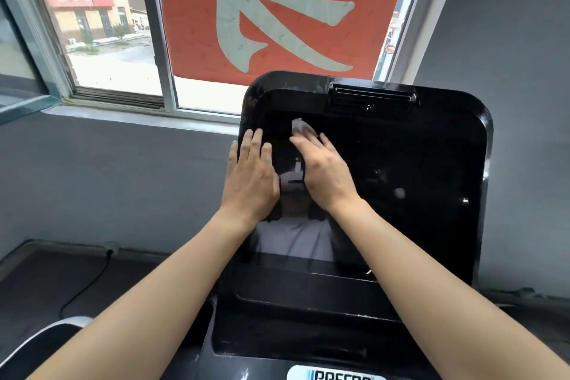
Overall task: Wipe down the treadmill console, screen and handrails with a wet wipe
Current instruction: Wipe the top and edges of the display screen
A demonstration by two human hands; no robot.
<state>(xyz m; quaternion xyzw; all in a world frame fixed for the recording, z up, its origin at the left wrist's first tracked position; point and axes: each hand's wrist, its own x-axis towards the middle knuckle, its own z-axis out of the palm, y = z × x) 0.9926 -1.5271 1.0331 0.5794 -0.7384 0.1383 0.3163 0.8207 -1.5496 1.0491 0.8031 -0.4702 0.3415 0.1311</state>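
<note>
Head view: we look down along both bare forearms at an upright black treadmill console (484,133) that stands in front of a window (117,40).
Screen: the glossy dark screen (401,170) fills most of the console; we see pale reflections in it between and below our hands.
Wet wipe: the white wet wipe (303,128) lies crumpled against the upper left part of the screen. It shows just past our right fingertips, and the rest is hidden under them.
Right hand: our right hand (324,176) lies flat, with straight fingers pressing the wipe onto the glass. Nothing is curled around the wipe, so the hand is released rather than grasping.
Left hand: our left hand (251,176) is also flat and released, with its fingers straight. It rests on the left edge of the console, just beside the right hand and apart from the wipe.
Vent: a slatted vent (373,99) sits in the top rim of the console, above and to the right of the wipe.
Lower console: a white label (336,375) with dark lettering is cut off by the bottom edge.
Background: a red banner (277,9) with a large pale character hangs in the window behind the console. Beneath the sill is a grey wall (123,179), and a black cable (89,281) trails down at its foot on the left.
</note>
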